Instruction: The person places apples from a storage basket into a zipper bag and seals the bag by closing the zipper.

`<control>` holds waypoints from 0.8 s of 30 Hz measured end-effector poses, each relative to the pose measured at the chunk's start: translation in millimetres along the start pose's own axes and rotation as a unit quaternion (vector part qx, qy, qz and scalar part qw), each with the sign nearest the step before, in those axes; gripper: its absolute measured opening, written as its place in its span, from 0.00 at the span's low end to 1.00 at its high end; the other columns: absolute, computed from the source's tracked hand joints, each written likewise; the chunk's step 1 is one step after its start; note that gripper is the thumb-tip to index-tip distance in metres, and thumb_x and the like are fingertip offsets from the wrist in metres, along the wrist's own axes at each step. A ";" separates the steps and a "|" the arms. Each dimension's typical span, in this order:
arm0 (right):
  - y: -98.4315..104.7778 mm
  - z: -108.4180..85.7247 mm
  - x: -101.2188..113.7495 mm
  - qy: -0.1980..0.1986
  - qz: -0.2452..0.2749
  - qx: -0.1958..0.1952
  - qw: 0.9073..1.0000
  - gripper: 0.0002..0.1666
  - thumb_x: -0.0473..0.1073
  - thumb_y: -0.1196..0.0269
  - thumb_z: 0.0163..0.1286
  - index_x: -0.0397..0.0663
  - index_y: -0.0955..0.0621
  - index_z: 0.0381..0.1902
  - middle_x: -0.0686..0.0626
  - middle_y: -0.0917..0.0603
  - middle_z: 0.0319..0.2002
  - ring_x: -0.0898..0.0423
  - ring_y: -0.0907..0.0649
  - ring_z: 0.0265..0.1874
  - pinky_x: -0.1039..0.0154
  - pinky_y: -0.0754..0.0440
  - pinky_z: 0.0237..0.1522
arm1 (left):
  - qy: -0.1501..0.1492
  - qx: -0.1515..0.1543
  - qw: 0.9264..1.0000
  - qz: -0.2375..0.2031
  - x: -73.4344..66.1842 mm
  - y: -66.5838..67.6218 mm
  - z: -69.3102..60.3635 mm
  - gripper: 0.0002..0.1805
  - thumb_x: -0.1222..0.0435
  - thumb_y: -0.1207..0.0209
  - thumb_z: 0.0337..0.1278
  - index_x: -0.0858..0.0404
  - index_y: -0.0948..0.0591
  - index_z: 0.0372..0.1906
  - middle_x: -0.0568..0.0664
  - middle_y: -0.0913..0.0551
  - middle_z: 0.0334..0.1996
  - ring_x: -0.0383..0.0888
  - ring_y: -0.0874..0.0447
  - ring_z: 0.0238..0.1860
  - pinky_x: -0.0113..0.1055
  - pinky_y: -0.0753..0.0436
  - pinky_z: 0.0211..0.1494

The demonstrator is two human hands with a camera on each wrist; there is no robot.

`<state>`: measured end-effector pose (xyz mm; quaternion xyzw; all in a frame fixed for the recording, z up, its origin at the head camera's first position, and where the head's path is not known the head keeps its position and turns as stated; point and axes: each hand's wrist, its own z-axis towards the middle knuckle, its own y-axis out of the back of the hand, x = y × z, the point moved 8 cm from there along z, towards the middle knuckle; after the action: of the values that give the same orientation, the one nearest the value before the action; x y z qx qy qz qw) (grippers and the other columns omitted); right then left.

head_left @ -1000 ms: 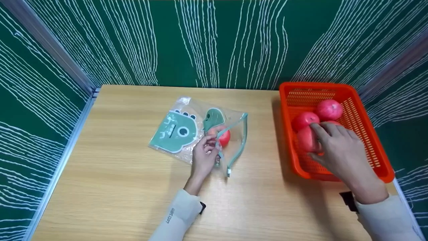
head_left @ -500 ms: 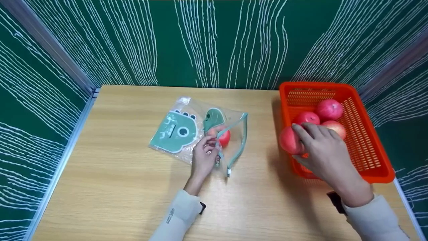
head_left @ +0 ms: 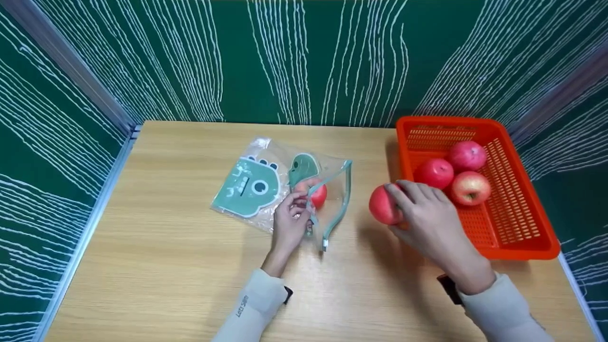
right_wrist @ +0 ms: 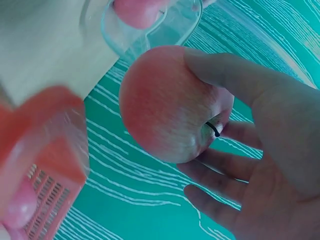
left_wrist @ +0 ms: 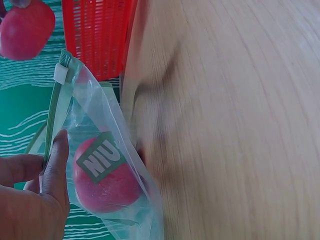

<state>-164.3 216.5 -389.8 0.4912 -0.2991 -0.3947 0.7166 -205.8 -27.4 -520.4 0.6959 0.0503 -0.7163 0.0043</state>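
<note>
A clear zip bag (head_left: 244,187) with green cartoon prints lies at the middle of the table, its green-edged mouth apart on the right side. Inside it rests one red apple (head_left: 318,195), seen through the plastic in the left wrist view (left_wrist: 107,187). My left hand (head_left: 289,225) pinches the near edge of the bag's mouth between thumb and fingers. Held in my right hand (head_left: 430,223) is another red apple (head_left: 384,205), in the air between bag and basket. The right wrist view shows its dark stem facing the palm, with the thumb and fingers round the apple (right_wrist: 160,105).
An orange-red plastic basket (head_left: 527,204) stands at the right of the wooden table (head_left: 156,247). Three pieces of fruit lie in it: a pink one (head_left: 468,156), a red one (head_left: 434,173) and a red-yellow apple (head_left: 470,188). Green walls with white lines surround the table.
My right hand has lifted an apple out of the basket and moved left with it, past the basket's left rim. The left hand and the bag have stayed where they were.
</note>
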 end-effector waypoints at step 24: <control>-62.8 19.8 29.0 -0.026 0.054 0.042 0.997 0.56 0.46 0.11 0.42 0.46 0.23 0.71 0.37 0.19 0.63 0.37 0.19 0.59 0.39 0.15 0.60 | 0.000 -0.004 1.000 0.005 2.2 -1.5 -0.7 0.20 0.83 0.41 0.60 0.76 0.20 0.58 0.62 0.17 0.46 0.42 0.16 0.33 0.36 0.11 0.30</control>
<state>-182.8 169.4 -441.0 0.4934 -0.3599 -0.3548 0.7079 -205.3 -25.7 -522.5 0.6965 0.0496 -0.7158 0.0110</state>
